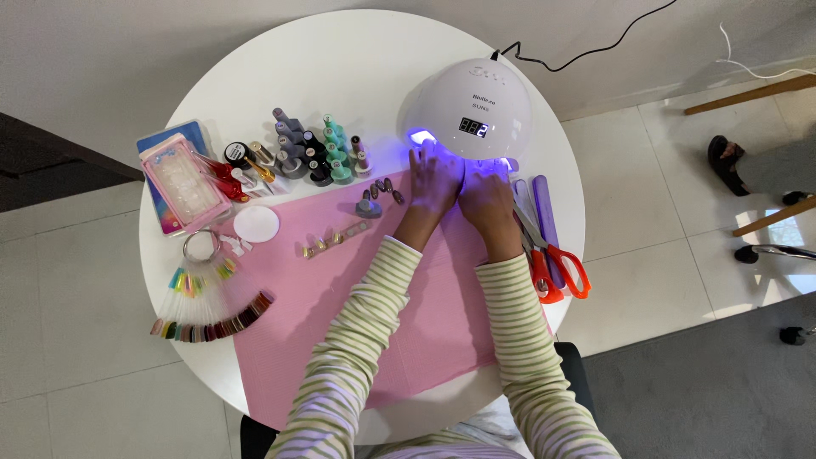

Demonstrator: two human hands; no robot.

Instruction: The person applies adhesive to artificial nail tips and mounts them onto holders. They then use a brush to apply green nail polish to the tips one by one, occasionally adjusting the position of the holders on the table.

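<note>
Both hands flat and side by side at the mouth of the white dome-shaped nail lamp (467, 104), far right part of the round white table (340, 59). Left hand (435, 180) and right hand (486, 200) spread open, palms down on the pink rectangular mat (357, 306), fingertips lit purple, holding nothing. Orange-handled scissors (552, 263) just beside the right wrist. Cluster of small polish bottles (314, 153) near the far left edge.
</note>
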